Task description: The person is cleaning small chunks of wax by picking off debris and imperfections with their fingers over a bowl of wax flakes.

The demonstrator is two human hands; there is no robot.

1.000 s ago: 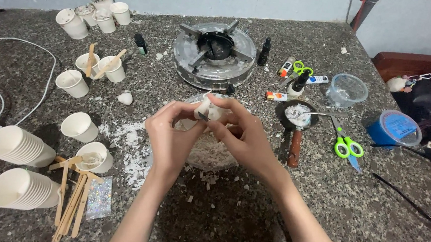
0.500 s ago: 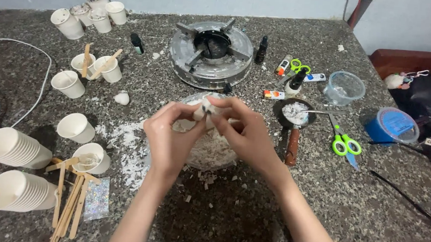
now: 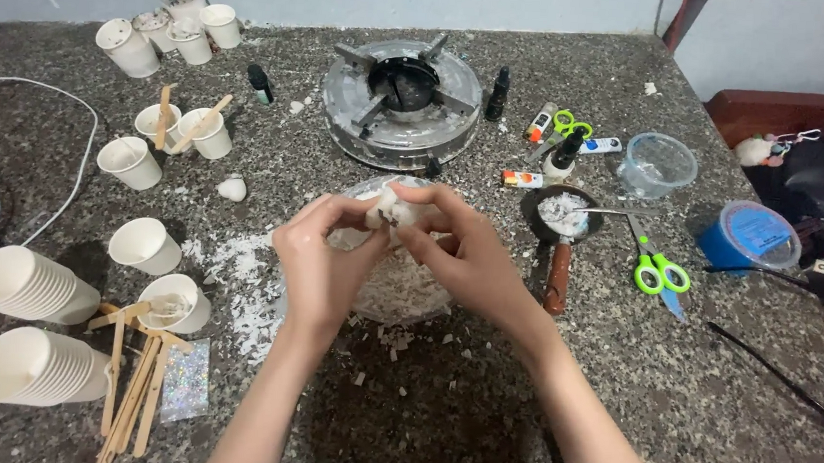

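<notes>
Head view: left hand (image 3: 320,259) and right hand (image 3: 463,249) both pinched closed on a white wax lump (image 3: 387,207), held just above a clear bowl (image 3: 399,288) of white flakes. Bowl sits mid-surface (image 3: 477,407), burner (image 3: 403,102) behind, paper cups (image 3: 144,244) left.

Gas burner (image 3: 403,102), green scissors (image 3: 656,267), stacked cups (image 3: 28,282)
</notes>
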